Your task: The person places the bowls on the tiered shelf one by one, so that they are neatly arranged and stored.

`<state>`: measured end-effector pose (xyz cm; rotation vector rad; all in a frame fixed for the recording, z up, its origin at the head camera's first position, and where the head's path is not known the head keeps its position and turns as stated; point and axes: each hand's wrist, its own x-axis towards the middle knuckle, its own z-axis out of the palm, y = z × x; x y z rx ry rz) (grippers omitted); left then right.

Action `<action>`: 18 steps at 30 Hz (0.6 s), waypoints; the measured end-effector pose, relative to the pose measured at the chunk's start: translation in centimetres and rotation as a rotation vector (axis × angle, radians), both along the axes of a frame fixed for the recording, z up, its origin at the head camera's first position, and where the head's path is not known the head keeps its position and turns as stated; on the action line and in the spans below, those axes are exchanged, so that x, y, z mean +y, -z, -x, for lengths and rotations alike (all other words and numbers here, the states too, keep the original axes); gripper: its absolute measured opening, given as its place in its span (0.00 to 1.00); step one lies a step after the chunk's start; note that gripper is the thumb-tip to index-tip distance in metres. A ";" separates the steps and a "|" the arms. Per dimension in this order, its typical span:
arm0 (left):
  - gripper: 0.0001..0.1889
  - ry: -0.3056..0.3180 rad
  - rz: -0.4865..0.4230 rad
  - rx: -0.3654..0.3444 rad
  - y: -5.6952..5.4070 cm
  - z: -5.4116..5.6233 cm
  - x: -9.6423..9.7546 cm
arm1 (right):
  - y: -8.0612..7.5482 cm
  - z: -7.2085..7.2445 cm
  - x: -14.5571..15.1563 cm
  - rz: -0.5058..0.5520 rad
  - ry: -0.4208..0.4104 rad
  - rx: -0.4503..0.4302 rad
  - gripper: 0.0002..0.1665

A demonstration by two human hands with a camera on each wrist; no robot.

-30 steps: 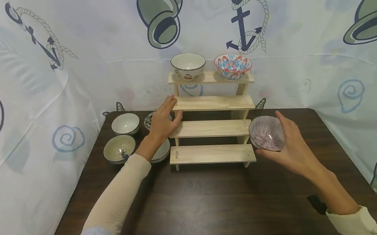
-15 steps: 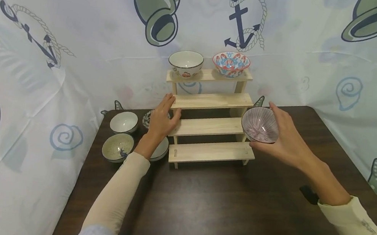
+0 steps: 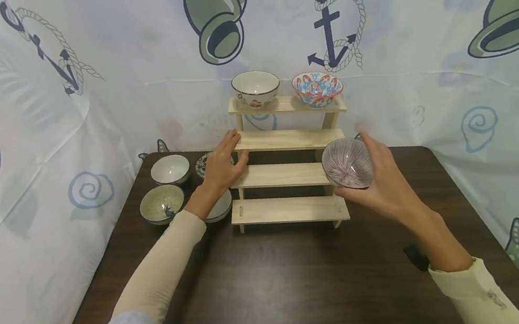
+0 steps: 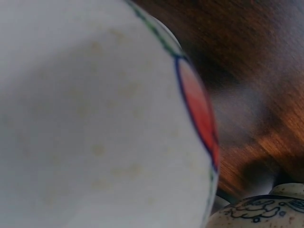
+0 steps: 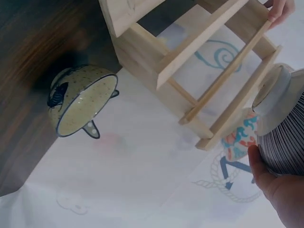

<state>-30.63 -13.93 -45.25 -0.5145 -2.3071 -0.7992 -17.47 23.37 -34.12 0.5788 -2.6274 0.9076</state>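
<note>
The right wrist view's edge crops the striped bowl (image 5: 286,147).

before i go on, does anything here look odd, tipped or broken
Nothing stands out. The floral bowl and red-blue bowl sit upright on the top shelf; I see no spills or cracks. The striped bowl is tilted, but the right hand holds it. The black-and-white bowl is too hidden to judge.

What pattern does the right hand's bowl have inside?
Radiating thin purplish lines inside the bowl; head view shows best.
</note>
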 end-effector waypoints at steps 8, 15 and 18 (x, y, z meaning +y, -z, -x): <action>0.30 0.002 0.003 0.001 -0.1 0.0 0.1 | -0.7 0.4 -0.3 -0.009 0.001 -0.003 0.74; 0.29 -0.002 0.002 0.008 -0.1 0.0 0.1 | -1.1 0.9 -0.9 -0.012 0.004 -0.019 0.75; 0.28 -0.007 -0.001 0.018 0.0 0.1 0.1 | -1.4 1.1 -1.2 -0.005 -0.010 -0.016 0.74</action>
